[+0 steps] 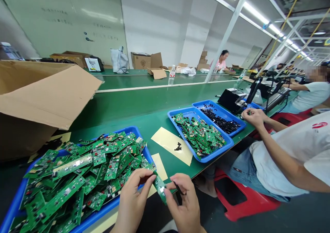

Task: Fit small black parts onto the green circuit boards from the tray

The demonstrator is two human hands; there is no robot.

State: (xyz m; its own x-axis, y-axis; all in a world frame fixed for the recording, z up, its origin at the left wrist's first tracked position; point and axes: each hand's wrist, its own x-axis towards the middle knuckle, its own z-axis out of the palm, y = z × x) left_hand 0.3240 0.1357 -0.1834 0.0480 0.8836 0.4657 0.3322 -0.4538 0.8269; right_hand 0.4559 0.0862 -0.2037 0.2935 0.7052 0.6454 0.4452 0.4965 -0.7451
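My left hand (pixel 135 197) pinches one end of a small green circuit board (pixel 160 188) between thumb and fingers. At the board's other end, my right hand (pixel 183 202) also grips it, with a small dark piece (pixel 177 188) partly hidden among its fingers. The board is held tilted just past the corner of a large blue tray (pixel 135 131) heaped with circuit boards (pixel 103 157). Beyond my hands lies a sheet of yellowish paper (pixel 165 138) bearing a few small black parts (pixel 177 146).
A second blue tray (pixel 229 142) holds more boards; behind it, another tray (pixel 241 124) contains small black parts. A cardboard box (pixel 46 99) stands at left, a water bottle (pixel 172 75) at the back. To my right, a co-worker (pixel 291 150) sits on a red stool (pixel 247 205).
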